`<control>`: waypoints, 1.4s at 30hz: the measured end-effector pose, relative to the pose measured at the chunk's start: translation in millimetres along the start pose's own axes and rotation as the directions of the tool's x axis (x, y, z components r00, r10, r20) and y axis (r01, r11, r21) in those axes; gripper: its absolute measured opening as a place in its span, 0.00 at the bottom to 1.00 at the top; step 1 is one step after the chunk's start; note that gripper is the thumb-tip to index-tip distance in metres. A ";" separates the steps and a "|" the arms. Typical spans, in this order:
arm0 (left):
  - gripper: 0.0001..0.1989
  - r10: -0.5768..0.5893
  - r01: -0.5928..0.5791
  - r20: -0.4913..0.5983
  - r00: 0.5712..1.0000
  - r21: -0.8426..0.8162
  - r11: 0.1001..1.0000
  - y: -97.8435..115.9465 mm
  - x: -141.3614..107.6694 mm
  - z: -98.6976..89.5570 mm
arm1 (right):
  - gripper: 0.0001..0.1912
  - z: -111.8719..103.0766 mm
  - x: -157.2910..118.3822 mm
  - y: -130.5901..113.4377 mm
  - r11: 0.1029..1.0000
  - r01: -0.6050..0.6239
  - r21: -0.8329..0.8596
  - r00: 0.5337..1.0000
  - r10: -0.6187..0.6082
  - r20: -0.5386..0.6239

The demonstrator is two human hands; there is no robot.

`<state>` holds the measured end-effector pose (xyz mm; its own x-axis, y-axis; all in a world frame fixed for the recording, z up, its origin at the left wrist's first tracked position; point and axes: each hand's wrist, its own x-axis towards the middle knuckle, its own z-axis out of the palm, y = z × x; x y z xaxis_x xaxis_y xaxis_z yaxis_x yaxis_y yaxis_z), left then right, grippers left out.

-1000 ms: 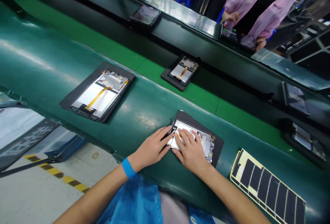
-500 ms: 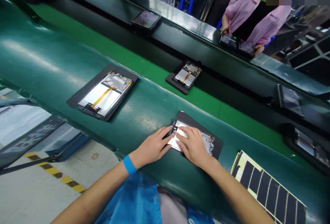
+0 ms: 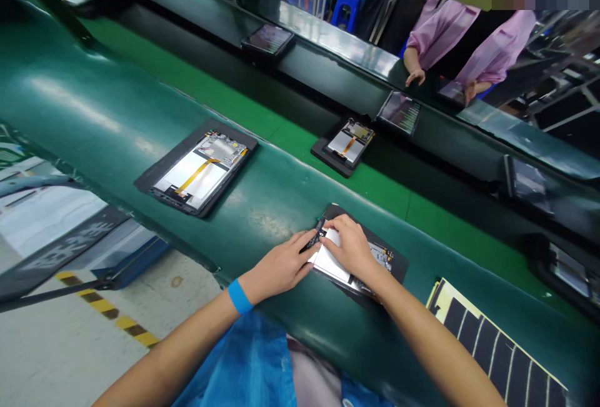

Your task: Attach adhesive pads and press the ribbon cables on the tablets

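Note:
An opened tablet (image 3: pixel 332 261) with white panels and a circuit board lies on a black pad (image 3: pixel 397 264) in front of me. My left hand (image 3: pixel 277 269) rests against its left end, fingers stretched out and thumb apart. Over the same end, my right hand (image 3: pixel 350 246) arches with bent fingers touching the dark strip there, thumb and forefinger apart. It hides part of the middle of the tablet. A second opened tablet (image 3: pixel 199 172), with an orange ribbon cable, lies on its own pad to the left.
Beyond the green bench (image 3: pixel 262 200), a green belt (image 3: pixel 290 135) carries another opened tablet (image 3: pixel 349 143). Dark tablets, one of them (image 3: pixel 399 112) near a person in pink sleeves (image 3: pixel 434 25), line the far ledge. A sheet of black strips (image 3: pixel 499 338) lies at right.
My right hand has shifted towards the tablet's far left corner, its fingers more bent. Across the belt, a dark tablet now lies on the ledge, and the person's one hand is off it. The view has shifted slightly.

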<state>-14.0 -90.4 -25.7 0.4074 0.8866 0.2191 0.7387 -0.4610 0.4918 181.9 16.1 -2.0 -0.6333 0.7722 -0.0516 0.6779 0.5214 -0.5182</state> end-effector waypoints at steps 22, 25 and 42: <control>0.12 -0.295 0.223 -0.200 0.934 -0.316 0.922 -10.3 -6.2 -13.0 | 0.09 -11.2 -43.2 23.6 0.994 0.104 0.023 0.979 -0.098 -0.180; 0.09 -0.331 0.262 -0.197 0.923 -0.307 0.915 -4.5 2.7 -8.4 | 0.13 -3.9 -54.5 15.5 0.974 0.178 -0.141 0.962 -0.203 -0.181; 0.08 -0.342 0.347 -0.062 0.938 0.106 0.932 16.4 45.0 -7.1 | 0.16 10.6 -63.0 -5.8 0.885 0.245 -0.397 0.949 -0.302 -0.088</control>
<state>12.6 -57.8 -1.8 0.0960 0.9913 0.0895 0.8866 -0.1261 0.4450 213.9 -39.4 -4.8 -0.7733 0.6073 0.1822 0.5927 0.7944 -0.1325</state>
